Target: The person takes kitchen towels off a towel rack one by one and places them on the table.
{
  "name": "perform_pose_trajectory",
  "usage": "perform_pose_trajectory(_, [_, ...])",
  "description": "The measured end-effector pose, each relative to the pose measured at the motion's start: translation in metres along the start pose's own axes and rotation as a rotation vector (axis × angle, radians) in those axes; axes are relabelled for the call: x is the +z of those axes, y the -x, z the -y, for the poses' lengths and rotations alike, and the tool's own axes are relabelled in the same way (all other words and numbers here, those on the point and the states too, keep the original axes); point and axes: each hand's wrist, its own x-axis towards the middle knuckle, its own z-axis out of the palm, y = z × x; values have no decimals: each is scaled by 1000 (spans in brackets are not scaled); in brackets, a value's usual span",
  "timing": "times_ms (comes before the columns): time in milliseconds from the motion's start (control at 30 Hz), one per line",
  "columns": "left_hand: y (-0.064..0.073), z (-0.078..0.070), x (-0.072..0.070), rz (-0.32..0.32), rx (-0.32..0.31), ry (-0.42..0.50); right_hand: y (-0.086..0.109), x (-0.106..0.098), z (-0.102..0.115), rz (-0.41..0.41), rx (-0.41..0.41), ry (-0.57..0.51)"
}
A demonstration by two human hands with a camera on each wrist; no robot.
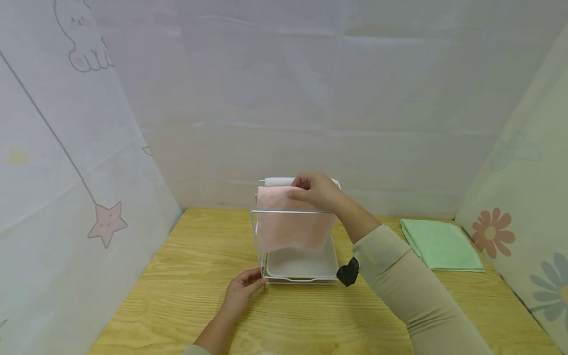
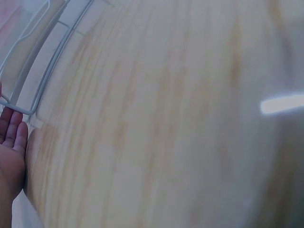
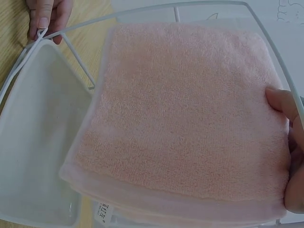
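Note:
A pink towel hangs inside a white wire rack, above a white tray at the rack's base. At the towel's upper right edge, my right hand pinches the cloth between thumb and fingers. My left hand grips the rack's lower front left corner, its thumb over the wire. The right wrist view shows the towel folded in layers, with a small white label at its lower edge. Only part of the left hand shows in the left wrist view.
A folded green towel lies on the wooden table at the right. Behind the pink towel, a white roll-shaped bar spans the rack's top. Printed cloth walls enclose the table at the back and sides.

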Motion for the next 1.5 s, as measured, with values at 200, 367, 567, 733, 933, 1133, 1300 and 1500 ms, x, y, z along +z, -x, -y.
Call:
perform_pose_trajectory(200, [1, 0, -1, -1, 13, -10, 0, 0, 2, -7, 13, -81])
perform_pose_trajectory(367, [1, 1, -1, -2, 22, -8, 1, -1, 3, -18, 7, -93])
perform_pose_trajectory(567, [1, 2, 1, 4, 11, -4, 2, -6, 5, -33, 14, -90])
perform_pose_trajectory(733, [2, 0, 3, -3, 9, -2, 1, -12, 7, -35, 28, -114])
perform_pose_trajectory(933, [2, -3, 4, -1, 9, -1, 0, -25, 11, -52, -11, -94])
perform_pose_trajectory(1133, [1, -1, 3, 7, 14, -6, -1, -39, 18, -86, -29, -98])
perform_pose_trajectory(1300, [-1, -2, 4, 2, 5, 15, 0, -52, 27, -120, -46, -91])
perform_pose_trajectory(1500, [-1, -4, 5, -2, 0, 7, 4, -66, 36, -152, -51, -97])
